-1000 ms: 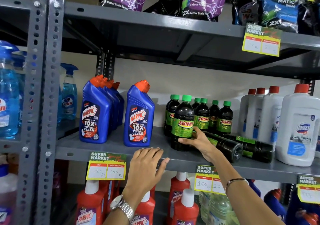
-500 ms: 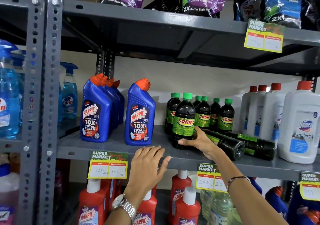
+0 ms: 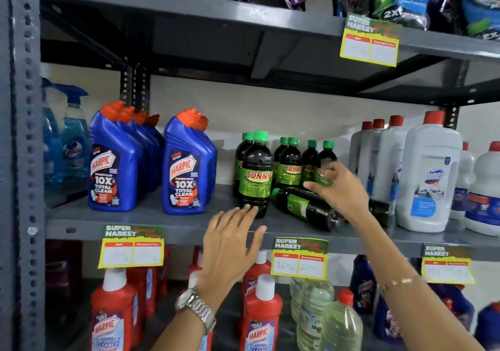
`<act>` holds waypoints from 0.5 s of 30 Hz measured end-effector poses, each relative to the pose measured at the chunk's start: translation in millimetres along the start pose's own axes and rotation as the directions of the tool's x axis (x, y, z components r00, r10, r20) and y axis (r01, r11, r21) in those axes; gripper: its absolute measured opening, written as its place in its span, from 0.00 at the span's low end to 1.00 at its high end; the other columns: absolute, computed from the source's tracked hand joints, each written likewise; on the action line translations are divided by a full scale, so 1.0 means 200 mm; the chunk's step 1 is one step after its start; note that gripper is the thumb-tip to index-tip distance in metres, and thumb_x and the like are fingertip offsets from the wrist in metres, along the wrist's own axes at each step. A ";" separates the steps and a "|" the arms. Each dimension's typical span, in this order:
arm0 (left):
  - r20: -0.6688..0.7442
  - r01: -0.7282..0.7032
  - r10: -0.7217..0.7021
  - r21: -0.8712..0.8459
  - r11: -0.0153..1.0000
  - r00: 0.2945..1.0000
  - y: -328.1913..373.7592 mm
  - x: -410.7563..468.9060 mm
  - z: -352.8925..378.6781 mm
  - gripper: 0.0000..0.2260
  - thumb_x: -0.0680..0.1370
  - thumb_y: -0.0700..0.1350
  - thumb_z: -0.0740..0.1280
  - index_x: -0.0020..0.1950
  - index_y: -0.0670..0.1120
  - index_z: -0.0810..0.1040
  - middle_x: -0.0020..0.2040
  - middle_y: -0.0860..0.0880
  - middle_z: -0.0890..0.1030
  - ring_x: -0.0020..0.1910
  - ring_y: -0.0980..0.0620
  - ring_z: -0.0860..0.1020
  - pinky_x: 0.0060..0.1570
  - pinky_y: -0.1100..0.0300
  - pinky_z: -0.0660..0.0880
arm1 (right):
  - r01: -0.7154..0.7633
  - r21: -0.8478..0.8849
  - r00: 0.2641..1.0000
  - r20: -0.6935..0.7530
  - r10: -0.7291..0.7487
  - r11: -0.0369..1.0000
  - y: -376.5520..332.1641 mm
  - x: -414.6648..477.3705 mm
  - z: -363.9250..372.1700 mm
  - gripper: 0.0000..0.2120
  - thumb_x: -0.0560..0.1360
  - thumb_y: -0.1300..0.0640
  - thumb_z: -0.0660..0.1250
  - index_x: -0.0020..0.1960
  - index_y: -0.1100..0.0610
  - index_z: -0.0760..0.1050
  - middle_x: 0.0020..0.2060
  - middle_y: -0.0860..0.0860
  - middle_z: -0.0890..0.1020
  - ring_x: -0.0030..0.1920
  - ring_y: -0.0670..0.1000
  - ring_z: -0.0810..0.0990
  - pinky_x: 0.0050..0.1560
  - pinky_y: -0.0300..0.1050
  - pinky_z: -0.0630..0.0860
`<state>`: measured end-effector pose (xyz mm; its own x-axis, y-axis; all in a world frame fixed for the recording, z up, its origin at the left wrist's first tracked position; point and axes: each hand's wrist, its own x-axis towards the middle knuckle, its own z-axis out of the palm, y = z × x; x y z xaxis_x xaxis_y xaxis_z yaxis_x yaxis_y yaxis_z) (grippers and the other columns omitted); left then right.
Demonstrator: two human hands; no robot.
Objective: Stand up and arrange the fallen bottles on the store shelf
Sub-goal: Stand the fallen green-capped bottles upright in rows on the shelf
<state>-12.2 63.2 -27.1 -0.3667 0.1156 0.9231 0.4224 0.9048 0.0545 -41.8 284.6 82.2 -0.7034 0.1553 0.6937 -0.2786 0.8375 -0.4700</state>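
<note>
Dark Sunny bottles with green caps and labels stand on the middle grey shelf point(image 3: 151, 223). One upright bottle point(image 3: 255, 177) stands in front, several more behind it. A fallen bottle point(image 3: 303, 207) lies on its side, cap pointing left. A second fallen bottle point(image 3: 380, 211) shows partly behind my wrist. My right hand point(image 3: 339, 188) hovers over the first fallen bottle with fingers spread, in front of the rear upright bottles and holding nothing. My left hand point(image 3: 232, 242) is open at the shelf's front edge, fingertips near the front bottle's base.
Blue Harpic bottles point(image 3: 186, 166) stand to the left, white Domex bottles point(image 3: 430, 172) to the right. Red Harpic bottles point(image 3: 261, 315) and clear bottles point(image 3: 319, 310) fill the shelf below. Detergent pouches sit on the upper shelf. Yellow price tags point(image 3: 299, 258) hang from the edges.
My right hand let go of the front upright bottle and moved right, above the fallen bottle. My left hand stayed at the shelf edge. The camera came closer.
</note>
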 end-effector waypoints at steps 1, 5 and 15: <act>0.008 -0.014 0.014 -0.022 1.000 1.000 0.06 0.01 0.02 0.18 0.76 0.54 0.59 0.57 0.46 0.80 0.54 0.48 0.83 0.53 0.50 0.80 0.56 0.53 0.73 | -0.031 -0.110 0.994 0.097 0.041 0.993 0.04 0.02 -0.02 0.31 0.65 0.35 0.68 0.60 0.54 0.71 0.52 0.52 0.81 0.50 0.54 0.79 0.43 0.47 0.76; 0.037 -0.035 0.035 -0.014 0.999 0.999 0.17 0.01 0.12 0.17 0.76 0.54 0.59 0.52 0.47 0.82 0.49 0.50 0.84 0.51 0.52 0.81 0.53 0.57 0.73 | -0.078 -0.115 0.890 0.439 0.121 0.990 0.13 0.07 0.00 0.32 0.66 0.31 0.63 0.53 0.58 0.78 0.53 0.57 0.82 0.49 0.56 0.78 0.53 0.49 0.74; -0.017 -0.041 0.043 0.100 0.994 0.999 0.19 -0.01 0.18 0.16 0.77 0.54 0.59 0.49 0.48 0.83 0.48 0.53 0.85 0.47 0.54 0.81 0.50 0.59 0.68 | -0.439 0.212 0.746 0.627 0.223 0.873 0.18 0.12 0.04 0.36 0.60 0.42 0.76 0.61 0.61 0.73 0.55 0.53 0.77 0.56 0.56 0.76 0.43 0.47 0.74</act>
<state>-26.2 112.1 -41.3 -0.3338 0.1474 0.9311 0.3523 0.9356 -0.0219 -74.4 313.9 77.7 -0.9972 -0.0260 0.0703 -0.0729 0.5522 -0.8305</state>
